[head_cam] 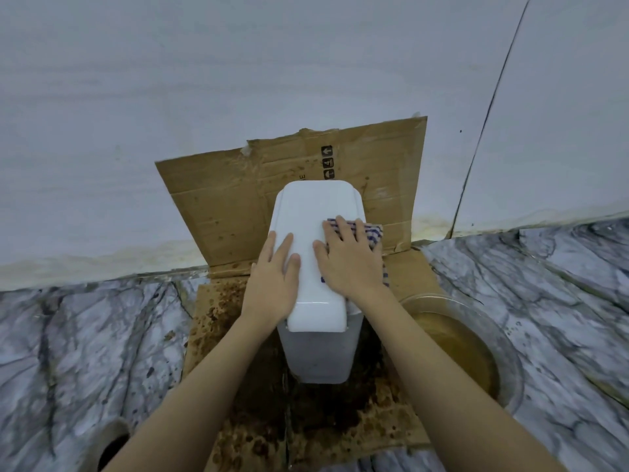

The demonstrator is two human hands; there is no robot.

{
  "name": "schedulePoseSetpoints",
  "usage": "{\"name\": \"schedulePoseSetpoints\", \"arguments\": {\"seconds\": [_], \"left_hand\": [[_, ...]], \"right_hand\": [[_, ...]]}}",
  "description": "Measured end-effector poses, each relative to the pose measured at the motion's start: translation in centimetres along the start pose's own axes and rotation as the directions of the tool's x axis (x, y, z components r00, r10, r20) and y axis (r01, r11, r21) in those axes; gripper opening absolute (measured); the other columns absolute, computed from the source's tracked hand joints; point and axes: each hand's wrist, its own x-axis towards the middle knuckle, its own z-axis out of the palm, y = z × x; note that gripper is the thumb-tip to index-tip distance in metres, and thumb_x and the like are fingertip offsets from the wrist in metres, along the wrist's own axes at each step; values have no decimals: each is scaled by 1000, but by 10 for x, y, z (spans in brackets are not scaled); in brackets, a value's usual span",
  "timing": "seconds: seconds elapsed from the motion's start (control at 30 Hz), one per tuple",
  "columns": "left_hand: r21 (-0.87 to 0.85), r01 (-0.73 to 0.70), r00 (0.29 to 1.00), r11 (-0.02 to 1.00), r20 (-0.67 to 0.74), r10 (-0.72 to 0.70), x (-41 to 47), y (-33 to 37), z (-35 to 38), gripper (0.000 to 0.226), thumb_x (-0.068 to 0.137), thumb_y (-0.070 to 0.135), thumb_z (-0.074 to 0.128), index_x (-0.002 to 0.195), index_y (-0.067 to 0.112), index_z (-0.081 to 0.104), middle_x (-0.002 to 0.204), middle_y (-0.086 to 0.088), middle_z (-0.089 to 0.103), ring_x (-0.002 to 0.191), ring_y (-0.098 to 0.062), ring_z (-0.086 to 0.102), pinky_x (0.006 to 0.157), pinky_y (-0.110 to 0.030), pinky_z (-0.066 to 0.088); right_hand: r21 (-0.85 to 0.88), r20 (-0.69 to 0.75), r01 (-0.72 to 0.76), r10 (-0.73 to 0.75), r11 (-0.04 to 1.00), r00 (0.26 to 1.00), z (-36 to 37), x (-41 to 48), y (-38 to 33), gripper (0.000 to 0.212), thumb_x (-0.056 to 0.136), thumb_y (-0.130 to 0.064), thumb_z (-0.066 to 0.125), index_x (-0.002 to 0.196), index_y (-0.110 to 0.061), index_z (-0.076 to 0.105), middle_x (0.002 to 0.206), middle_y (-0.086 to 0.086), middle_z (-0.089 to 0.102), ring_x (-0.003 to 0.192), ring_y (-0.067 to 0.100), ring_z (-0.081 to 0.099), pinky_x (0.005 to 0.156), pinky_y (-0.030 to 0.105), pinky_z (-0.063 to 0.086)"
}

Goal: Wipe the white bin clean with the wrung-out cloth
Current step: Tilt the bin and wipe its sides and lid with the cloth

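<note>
Beside stained cardboard, clear bowl holds murky brown water

Both forearms are seen bare up to the frame edge; no sleeves are worn. The left hand and right hand are ungloved, with short nails.

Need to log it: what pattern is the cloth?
Blue and white check, on the cloth in the head view.
</note>
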Motion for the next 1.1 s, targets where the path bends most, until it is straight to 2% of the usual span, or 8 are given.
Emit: {"name": "schedulePoseSetpoints", "arguments": {"seconds": [0.13, 0.23, 0.33, 0.4, 0.57, 0.67, 0.93, 1.1], "left_hand": [[-56, 0, 999, 998, -40, -2, -2, -3, 2, 47, 101, 38, 28, 146, 28, 30, 159, 6, 10, 143, -20, 19, 111, -33, 23], [-120, 72, 995, 990, -64, -80, -1, -1, 4, 46, 99, 41, 33, 144, 31, 35, 159, -1, 4, 146, -28, 3, 115, -43, 11], [-203, 183, 976, 962, -83, -203, 0, 1, 4, 47, 96, 47, 40, 142, 37, 37, 158, -8, 14, 142, -33, 17, 112, -49, 20], [-205, 179, 976, 962, -85, -200, 1, 1, 5, 47, 95, 48, 39, 141, 38, 35, 150, -6, 33, 132, -27, 37, 106, -44, 31], [-238, 230, 964, 944, -77, -254, 2, 5, 8, 49, 97, 46, 35, 145, 37, 28, 151, -8, 29, 130, -29, 39, 105, -43, 33], [-248, 275, 949, 929, -84, -303, -2, 13, 18, 49, 97, 49, 31, 145, 40, 23, 154, -8, 21, 133, -32, 33, 109, -47, 29], [-221, 318, 929, 922, -123, -349, -17, 32, 37, 52, 98, 50, 25, 147, 39, 16, 157, -4, 7, 140, -35, 18, 111, -47, 22], [215, -132, 979, 968, -124, 162, -22, 12, 18, 58, 93, 50, 11, 147, 33, 22, 159, 5, 2, 145, -19, -10, 114, -42, -11]], "right_hand": [[142, -147, -27, 48, 989, 988, 8, -27, 0, 57, 98, -43, 26, 149, -19, 16, 157, 0, 18, 145, 19, 8, 117, 47, 10], [327, -241, -77, 162, 942, 957, 24, -56, 4, 64, 89, -52, 31, 147, -25, 26, 159, -2, 10, 145, 20, 4, 116, 44, 8], [812, -70, -194, 422, 550, 904, 25, -58, 8, 71, 85, -47, 61, 145, -30, 28, 155, -1, 18, 137, 23, 26, 108, 37, 29], [919, 8, -185, 451, 349, 892, 25, -56, 11, 78, 81, -41, 69, 146, -28, 27, 147, -2, 34, 125, 18, 41, 103, 36, 40], [899, -52, -113, 359, 424, 932, 26, -45, 23, 67, 81, -41, 69, 139, -32, 37, 138, -6, 45, 121, 11, 47, 100, 35, 44], [910, -63, -45, 245, 412, 968, 17, -41, 37, 40, 85, -31, 68, 117, -41, 46, 109, -23, 55, 96, -9, 55, 80, 11, 48], [867, -61, -34, 175, 497, 983, 15, -32, 62, 51, 83, -46, 64, 129, -43, 42, 127, -22, 51, 119, 4, 50, 105, 41, 42], [757, -273, 94, 183, 646, 944, 35, -59, 52, 57, 89, -52, 43, 141, -30, 36, 150, -8, 30, 138, 8, 26, 115, 42, 26]]}}
